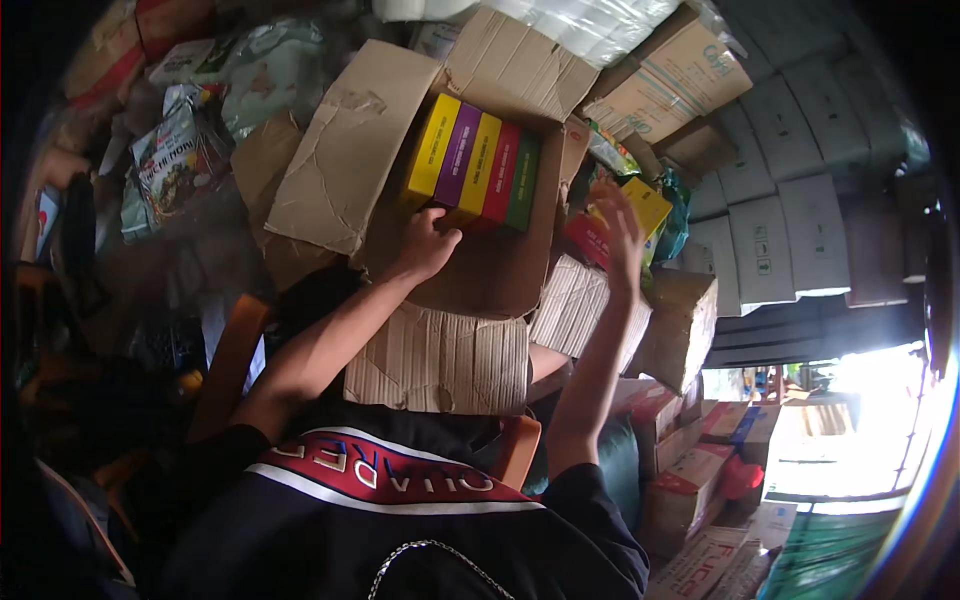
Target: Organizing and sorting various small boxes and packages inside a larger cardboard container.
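An opened cardboard carton (487, 281) lies before me with its flaps spread outward. Inside it stands a row of slim printed boxes: a yellow box (435, 142), a purple box (459, 154), another yellow box (480, 165), a red box (501, 176) and a green box (523, 184). My left hand (431, 247) is at the near end of the row, thumb and index finger apart, its fingertips by the first boxes. Beyond the carton's right wall, my blurred right hand (619, 225) is over a yellow box (649, 204) and a red box (586, 238); whether it grips either is unclear.
Plastic food packets (176, 165) lie to the left. A printed carton (675, 82) is at the upper right, near stacked white cartons (810, 232). Plastic-wrapped goods (592, 26) lie behind. Another cardboard box (679, 322) is by my right forearm, and an orange chair part (236, 352) stands left.
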The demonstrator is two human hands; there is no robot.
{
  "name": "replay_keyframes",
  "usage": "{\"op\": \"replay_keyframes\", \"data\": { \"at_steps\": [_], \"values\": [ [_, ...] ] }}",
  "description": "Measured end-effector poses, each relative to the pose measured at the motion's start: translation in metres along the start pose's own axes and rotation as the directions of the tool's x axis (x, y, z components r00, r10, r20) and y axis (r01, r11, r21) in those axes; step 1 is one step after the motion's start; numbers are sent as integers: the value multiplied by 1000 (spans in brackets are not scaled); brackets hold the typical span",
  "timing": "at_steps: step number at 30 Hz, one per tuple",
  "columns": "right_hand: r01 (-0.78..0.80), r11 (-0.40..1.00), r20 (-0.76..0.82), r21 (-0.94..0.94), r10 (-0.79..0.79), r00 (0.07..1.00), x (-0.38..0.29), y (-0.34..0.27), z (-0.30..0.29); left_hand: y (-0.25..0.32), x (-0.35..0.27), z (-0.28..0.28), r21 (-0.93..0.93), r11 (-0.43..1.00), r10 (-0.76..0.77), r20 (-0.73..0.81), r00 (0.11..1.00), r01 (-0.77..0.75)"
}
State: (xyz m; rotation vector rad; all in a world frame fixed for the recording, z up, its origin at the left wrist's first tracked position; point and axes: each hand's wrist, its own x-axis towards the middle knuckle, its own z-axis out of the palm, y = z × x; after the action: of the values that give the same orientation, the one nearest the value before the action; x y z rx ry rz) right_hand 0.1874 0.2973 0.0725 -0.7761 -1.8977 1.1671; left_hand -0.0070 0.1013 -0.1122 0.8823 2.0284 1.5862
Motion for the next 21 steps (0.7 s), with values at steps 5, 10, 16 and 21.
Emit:
{"op": "replay_keyframes", "data": {
  "at_steps": [5, 10, 16, 21],
  "values": [
    [115, 993, 185, -27, -108, 977, -53, 41, 74, 15, 28, 9, 240, 888, 440, -199, 876, -392],
    [454, 668, 558, -590, -69, 827, -85, 120, 122, 53, 67, 7, 636, 704, 487, -107, 867, -316],
    [138, 813, 669, -566, 355, 654, -88, 108, 115, 15, 67, 0, 810, 501, 376, 112, 920, -304],
    [154, 789, 672, -595, 383, 633, -81, 106, 119, 6, 62, -2, 824, 467, 381, 140, 914, -321]
  ]
}}
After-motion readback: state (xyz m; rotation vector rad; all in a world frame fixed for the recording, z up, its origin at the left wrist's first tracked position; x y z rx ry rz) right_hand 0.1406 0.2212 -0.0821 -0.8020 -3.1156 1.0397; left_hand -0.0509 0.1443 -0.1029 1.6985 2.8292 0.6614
